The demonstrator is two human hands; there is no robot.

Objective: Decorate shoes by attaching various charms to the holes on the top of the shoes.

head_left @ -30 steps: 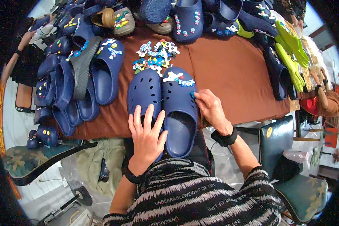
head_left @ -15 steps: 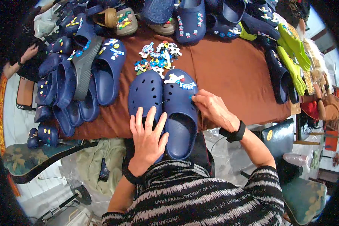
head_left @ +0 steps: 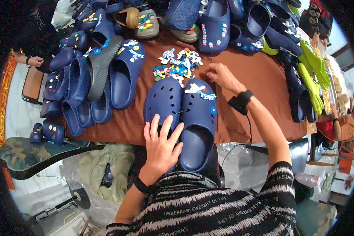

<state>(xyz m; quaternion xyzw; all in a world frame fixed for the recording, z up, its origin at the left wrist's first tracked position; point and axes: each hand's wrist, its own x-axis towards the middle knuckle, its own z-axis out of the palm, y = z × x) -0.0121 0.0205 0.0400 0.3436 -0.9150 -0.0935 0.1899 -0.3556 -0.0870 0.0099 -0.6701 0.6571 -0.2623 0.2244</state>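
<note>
A pair of dark blue clogs (head_left: 164,98) stands side by side in front of me at the table's near edge. My left hand (head_left: 160,143) lies on the left clog's opening, fingers spread. On the right clog (head_left: 198,114) sit a white figure charm with a blue lettered banner (head_left: 202,92) and a small blue flower charm (head_left: 213,110). My right hand (head_left: 224,76) is above the cloth, right of a heap of colourful shoe charms (head_left: 179,65). Its fingers are bent and a little apart, with nothing visible between them.
Many blue clogs (head_left: 126,78) crowd the left side and far edge of the brown-covered table (head_left: 259,86). Lime-green clogs (head_left: 310,84) stand at the right. Other people's hands (head_left: 35,61) show at the left and right. A dark cord (head_left: 250,128) hangs below my right wrist.
My right hand has let go of the blue flower charm at the right clog's side and moved away toward the charm heap. My left hand stays on the left clog.
</note>
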